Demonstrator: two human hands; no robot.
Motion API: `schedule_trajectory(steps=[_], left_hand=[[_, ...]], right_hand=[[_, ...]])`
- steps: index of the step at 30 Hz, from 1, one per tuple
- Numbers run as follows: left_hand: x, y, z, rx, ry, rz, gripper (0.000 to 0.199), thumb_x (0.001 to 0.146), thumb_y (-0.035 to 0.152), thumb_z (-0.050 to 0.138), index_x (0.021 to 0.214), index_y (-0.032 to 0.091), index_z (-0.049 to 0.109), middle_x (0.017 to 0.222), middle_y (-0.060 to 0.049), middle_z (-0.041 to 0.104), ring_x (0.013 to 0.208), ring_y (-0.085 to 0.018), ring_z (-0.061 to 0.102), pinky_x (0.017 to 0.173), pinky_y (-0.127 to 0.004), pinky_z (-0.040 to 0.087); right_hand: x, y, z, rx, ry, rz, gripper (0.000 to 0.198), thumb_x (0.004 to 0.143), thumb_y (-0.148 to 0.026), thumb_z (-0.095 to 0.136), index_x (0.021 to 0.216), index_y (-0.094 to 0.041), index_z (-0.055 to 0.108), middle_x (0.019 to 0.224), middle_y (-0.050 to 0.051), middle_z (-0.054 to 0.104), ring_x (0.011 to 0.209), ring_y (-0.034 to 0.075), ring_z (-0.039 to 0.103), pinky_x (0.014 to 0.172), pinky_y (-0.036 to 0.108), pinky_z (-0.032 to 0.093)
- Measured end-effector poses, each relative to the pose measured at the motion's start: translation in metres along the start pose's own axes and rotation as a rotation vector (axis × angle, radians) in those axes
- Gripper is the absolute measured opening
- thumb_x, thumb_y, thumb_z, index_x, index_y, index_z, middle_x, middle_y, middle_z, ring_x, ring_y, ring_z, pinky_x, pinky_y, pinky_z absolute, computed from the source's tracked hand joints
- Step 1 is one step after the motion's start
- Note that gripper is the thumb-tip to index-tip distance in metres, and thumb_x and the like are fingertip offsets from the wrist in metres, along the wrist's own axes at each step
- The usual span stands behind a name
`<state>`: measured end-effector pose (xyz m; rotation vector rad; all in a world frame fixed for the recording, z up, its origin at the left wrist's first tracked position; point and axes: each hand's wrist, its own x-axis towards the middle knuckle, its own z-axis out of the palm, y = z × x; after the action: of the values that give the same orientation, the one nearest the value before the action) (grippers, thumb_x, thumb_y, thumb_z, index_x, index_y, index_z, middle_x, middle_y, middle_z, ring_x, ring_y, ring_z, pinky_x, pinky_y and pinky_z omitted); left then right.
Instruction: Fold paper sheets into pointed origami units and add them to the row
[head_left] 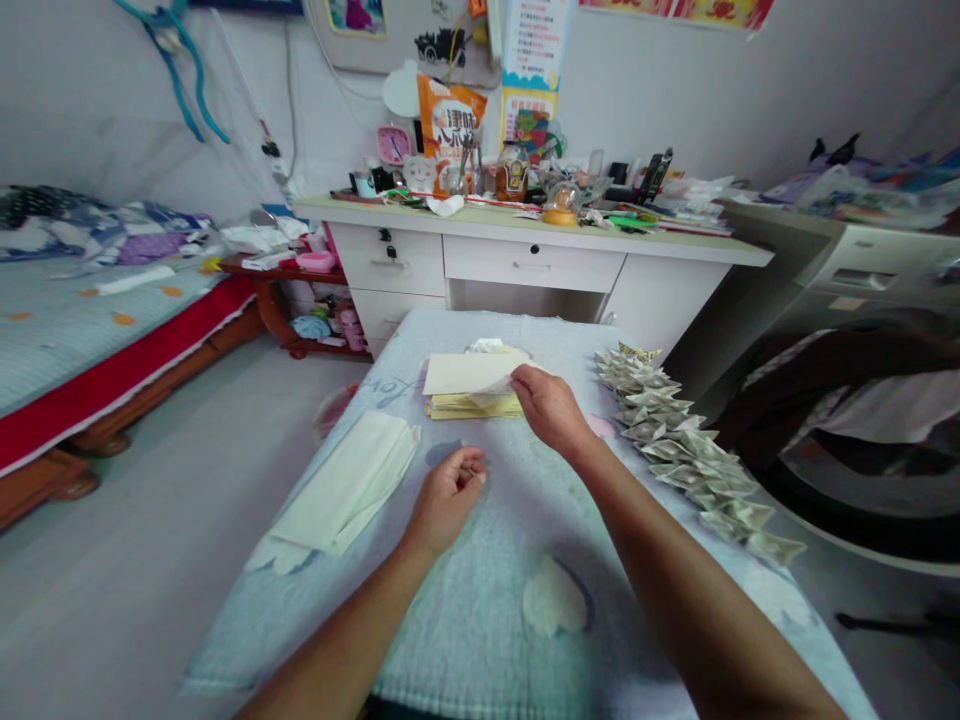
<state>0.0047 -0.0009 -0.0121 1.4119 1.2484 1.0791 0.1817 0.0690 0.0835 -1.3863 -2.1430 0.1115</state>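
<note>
My right hand [551, 405] reaches over the far part of the cloth-covered table and pinches the right edge of a thin sheet of paper [491, 382]. That sheet lies on top of a stack of yellow paper [469, 407], its near right corner slightly lifted. Nearer to me, my left hand [452, 490] hovers low over the cloth, its fingers curled in toward the thumb with nothing visible in them. To its left lies a pile of pale greenish paper sheets [345, 485]. Along the right side of the table runs a row of folded pointed paper pieces [679, 440].
A blue cloth [517, 560] covers the table. Behind stands a white desk [532, 265] with a honey-coloured jar [512, 175], an orange snack bag [450, 130] and clutter. A washing machine [862, 275] is at the right, a bed [112, 330] at the left.
</note>
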Motion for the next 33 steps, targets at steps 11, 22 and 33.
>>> schedule_trajectory(steps=[11,22,33], left_hand=[[0.003,0.0,-0.006,0.122,0.221,0.133,0.087,0.068,0.027,0.073,0.141,0.029,0.025,0.131,-0.011,0.04,0.092,-0.016,0.056,0.068,-0.025,0.049],[-0.001,0.003,-0.016,0.362,0.115,0.471,0.016,0.077,0.023,0.067,0.092,0.026,0.073,0.129,-0.006,0.05,0.121,-0.026,0.044,0.102,-0.043,0.039],[-0.004,0.011,-0.017,0.122,0.189,0.417,0.017,0.088,0.03,0.056,0.097,0.018,0.064,0.095,-0.004,0.068,0.093,-0.018,0.062,0.088,-0.03,0.047]], right_hand=[[-0.112,0.012,-0.028,0.481,-0.004,-0.065,0.013,0.086,-0.013,0.052,0.092,-0.023,0.058,0.104,0.006,0.068,0.099,0.018,0.063,0.086,0.033,0.048],[-0.125,0.006,-0.028,0.587,-0.041,-0.04,0.023,0.081,-0.018,0.058,0.104,-0.024,0.056,0.115,0.009,0.061,0.109,0.023,0.057,0.095,0.039,0.044],[-0.096,0.019,-0.011,0.613,-0.083,0.054,0.015,0.09,-0.032,0.053,0.083,-0.02,0.059,0.08,0.002,0.061,0.074,0.016,0.056,0.07,0.028,0.044]])
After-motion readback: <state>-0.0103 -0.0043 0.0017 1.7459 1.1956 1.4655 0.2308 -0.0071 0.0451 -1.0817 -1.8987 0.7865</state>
